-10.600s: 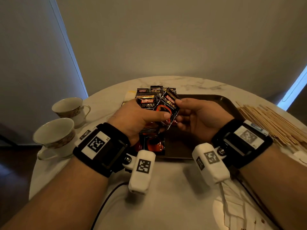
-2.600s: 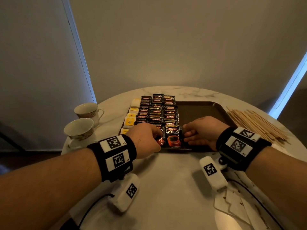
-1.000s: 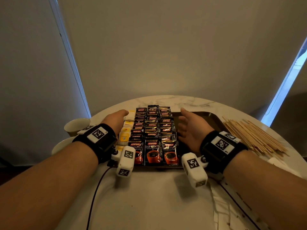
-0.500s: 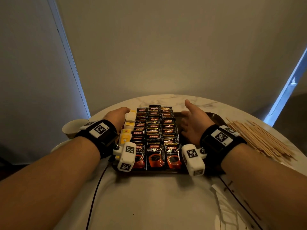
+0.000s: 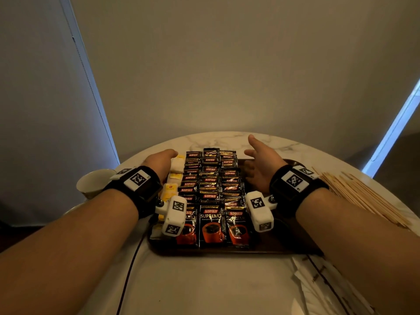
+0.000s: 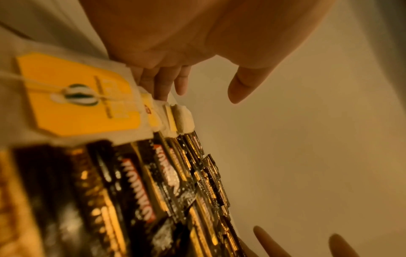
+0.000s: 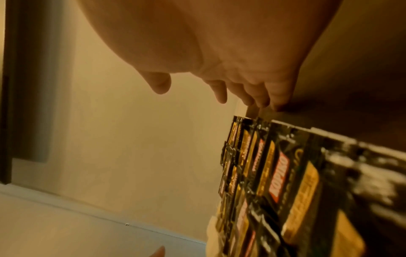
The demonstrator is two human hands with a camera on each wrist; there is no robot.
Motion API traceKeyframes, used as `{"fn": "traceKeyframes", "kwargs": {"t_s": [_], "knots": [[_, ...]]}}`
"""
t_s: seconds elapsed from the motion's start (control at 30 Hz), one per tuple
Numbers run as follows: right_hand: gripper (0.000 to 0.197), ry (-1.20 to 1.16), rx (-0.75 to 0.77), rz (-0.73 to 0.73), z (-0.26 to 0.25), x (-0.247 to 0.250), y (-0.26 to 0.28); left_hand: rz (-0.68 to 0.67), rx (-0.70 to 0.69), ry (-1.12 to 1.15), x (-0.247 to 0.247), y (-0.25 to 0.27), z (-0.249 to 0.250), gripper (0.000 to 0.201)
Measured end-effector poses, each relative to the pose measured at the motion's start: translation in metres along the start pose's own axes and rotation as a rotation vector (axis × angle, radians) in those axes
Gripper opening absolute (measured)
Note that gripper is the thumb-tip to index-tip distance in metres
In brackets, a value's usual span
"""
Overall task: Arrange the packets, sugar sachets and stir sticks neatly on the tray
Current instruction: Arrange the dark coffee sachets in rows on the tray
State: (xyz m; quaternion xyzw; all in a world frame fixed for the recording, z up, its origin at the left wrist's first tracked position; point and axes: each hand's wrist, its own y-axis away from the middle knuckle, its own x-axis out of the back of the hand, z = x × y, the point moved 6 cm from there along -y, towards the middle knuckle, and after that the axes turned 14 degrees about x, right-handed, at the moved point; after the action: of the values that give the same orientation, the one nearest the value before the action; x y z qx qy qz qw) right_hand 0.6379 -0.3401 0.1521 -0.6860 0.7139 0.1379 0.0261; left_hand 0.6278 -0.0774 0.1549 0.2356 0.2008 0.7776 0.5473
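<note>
Plain grey walls stand behind a round marble surface (image 5: 227, 280), with a strip of blue light at the far right. On the surface lies a dark tray (image 5: 261, 250). Three rows of black coffee packets (image 5: 210, 192) lie on its left half, overlapping from near to far. Just left of them runs a row of white tea bags with yellow tags (image 5: 170, 189), touching the coffee rows.

Left hand (image 5: 162, 162) lies along the left side of the tea bag row, its grip spread, fingers straight; in the left wrist view the fingers (image 6: 162, 81) touch the far tea bags. Right hand (image 5: 261, 164) stands on its edge at the right side of the packet rows, grip spread and holding nothing, thumb up; in the right wrist view its fingers (image 7: 261, 95) reach down to the tray beside the far packets.

Wooden stir sticks (image 5: 363, 198) lie in a loose heap on the surface, right of the tray. White sachets (image 5: 322, 289) lie near the right edge, off the tray. A cup (image 5: 94, 184) stands at the left.
</note>
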Motion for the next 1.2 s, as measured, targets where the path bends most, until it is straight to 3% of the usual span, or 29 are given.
{"fn": "traceKeyframes", "kwargs": {"t_s": [0.27, 0.4, 0.53, 0.7, 0.77, 0.87, 0.93, 1.03, 1.1, 1.2], "knots": [[0.071, 0.053, -0.002, 0.019, 0.000, -0.005, -0.017, -0.003, -0.002, -0.036, -0.002, -0.006, 0.006, 0.031], [0.074, 0.040, 0.001, 0.030, -0.006, -0.005, -0.025, -0.002, 0.008, -0.067, -0.003, -0.020, 0.006, 0.054], [0.073, 0.044, -0.016, 0.000, -0.011, -0.007, -0.028, -0.008, -0.013, -0.074, -0.006, -0.016, 0.006, 0.045], [0.071, 0.214, 0.029, -0.023, -0.036, -0.001, -0.016, 0.032, -0.037, -0.128, -0.004, 0.000, 0.002, 0.056], [0.056, 0.376, 0.046, -0.086, -0.050, -0.004, 0.004, 0.117, -0.129, -0.215, -0.003, 0.024, 0.007, 0.047], [0.038, 0.594, 0.048, -0.185, -0.069, -0.001, 0.046, 0.249, -0.416, -0.295, -0.004, 0.072, 0.022, 0.034], [0.032, 0.707, 0.043, -0.229, -0.076, 0.005, 0.074, 0.179, -0.573, -0.266, -0.011, 0.106, 0.023, 0.020], [0.027, 0.940, 0.055, -0.302, -0.078, 0.025, 0.116, -0.089, -0.676, -0.368, -0.042, 0.155, 0.001, 0.007], [0.028, 1.100, 0.023, -0.344, -0.075, 0.046, 0.137, -0.203, -0.747, -0.657, -0.069, 0.192, -0.024, 0.013], [0.027, 1.267, -0.031, -0.315, -0.075, 0.085, 0.168, -0.257, -0.762, -1.117, -0.105, 0.235, -0.073, 0.036]]}}
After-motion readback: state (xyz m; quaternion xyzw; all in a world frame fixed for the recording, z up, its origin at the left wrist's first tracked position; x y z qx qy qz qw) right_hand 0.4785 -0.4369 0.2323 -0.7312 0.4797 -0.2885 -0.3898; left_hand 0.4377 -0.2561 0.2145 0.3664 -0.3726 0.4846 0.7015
